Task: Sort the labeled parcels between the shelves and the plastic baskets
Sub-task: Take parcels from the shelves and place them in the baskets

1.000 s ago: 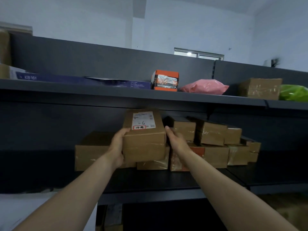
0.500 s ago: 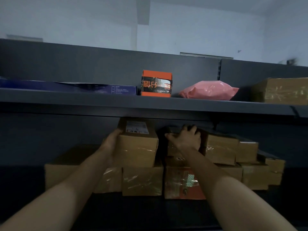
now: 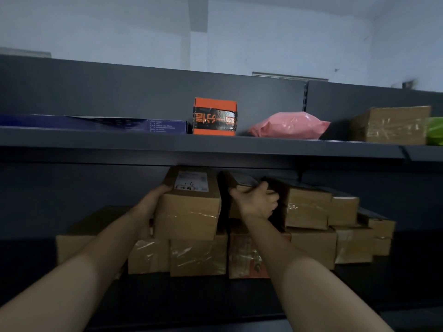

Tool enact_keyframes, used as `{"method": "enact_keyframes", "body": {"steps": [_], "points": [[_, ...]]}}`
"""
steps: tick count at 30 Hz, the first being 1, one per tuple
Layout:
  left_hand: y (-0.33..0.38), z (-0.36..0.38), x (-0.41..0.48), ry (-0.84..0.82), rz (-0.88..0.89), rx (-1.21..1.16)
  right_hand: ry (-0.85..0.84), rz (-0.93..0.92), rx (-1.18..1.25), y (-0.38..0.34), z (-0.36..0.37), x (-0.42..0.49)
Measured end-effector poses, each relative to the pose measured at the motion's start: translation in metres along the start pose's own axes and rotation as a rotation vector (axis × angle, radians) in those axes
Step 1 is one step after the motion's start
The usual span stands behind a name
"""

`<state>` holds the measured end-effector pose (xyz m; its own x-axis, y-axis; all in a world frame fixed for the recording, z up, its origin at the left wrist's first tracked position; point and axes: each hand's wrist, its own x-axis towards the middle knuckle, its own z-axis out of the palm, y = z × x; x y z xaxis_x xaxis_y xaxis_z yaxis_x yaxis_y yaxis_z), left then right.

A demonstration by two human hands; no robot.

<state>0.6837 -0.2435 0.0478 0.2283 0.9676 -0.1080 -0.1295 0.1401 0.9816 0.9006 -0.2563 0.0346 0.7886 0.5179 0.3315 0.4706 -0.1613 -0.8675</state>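
Parcel with label: labeled parcel [image 3: 189, 207] sits on top of the bottom row of boxes [image 3: 199, 256] on the lower shelf [image 3: 191, 295], just under the upper shelf [image 3: 215, 146]. Its white sticker faces up, so the writing can be read.
Left hand: left hand [image 3: 153, 200] is pressed flat on the left side of the labeled parcel, fingers partly curled round its edge. I think it keeps the box from sliding off the stack.
Right hand: right hand [image 3: 256, 200] is curled over the top of the next brown box [image 3: 242, 188], holding it. It may be making room or pulling that box out.
Why stacked like this: boxes sit tight side by side, likely to save space.
Upper shelf things: orange box [image 3: 215, 116], pink bag [image 3: 290, 125], flat blue box [image 3: 96, 123] and taped brown box [image 3: 393, 125] rest there, untouched.
Baskets: none show.
Change from before: half a second ago the right hand lay more open on the next box; now its fingers are closed round it. The labeled parcel has gone a bit deeper in.
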Motion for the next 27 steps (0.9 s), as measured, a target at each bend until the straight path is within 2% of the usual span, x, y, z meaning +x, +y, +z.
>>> {"method": "enact_keyframes", "body": {"steps": [6, 9, 15, 20, 24, 27], "points": [[-0.012, -0.004, -0.021, -0.113, 0.011, -0.086, 0.106, -0.264, 0.039, 0.012, -0.024, -0.048], [-0.02, -0.01, -0.039, -0.093, -0.012, -0.115, 0.131, -0.322, 0.029, 0.023, -0.04, -0.078], [-0.041, -0.019, -0.08, -0.119, -0.048, -0.133, 0.174, -0.306, 0.033, 0.041, -0.072, -0.131], [-0.056, -0.01, -0.121, -0.156, 0.022, -0.227, 0.225, -0.305, 0.027, 0.056, -0.11, -0.161], [-0.071, 0.014, -0.139, -0.233, 0.08, -0.19, 0.294, -0.292, 0.01, 0.074, -0.158, -0.17], [-0.087, 0.049, -0.155, -0.363, 0.112, -0.136, 0.361, -0.269, -0.028, 0.093, -0.204, -0.175]]}}
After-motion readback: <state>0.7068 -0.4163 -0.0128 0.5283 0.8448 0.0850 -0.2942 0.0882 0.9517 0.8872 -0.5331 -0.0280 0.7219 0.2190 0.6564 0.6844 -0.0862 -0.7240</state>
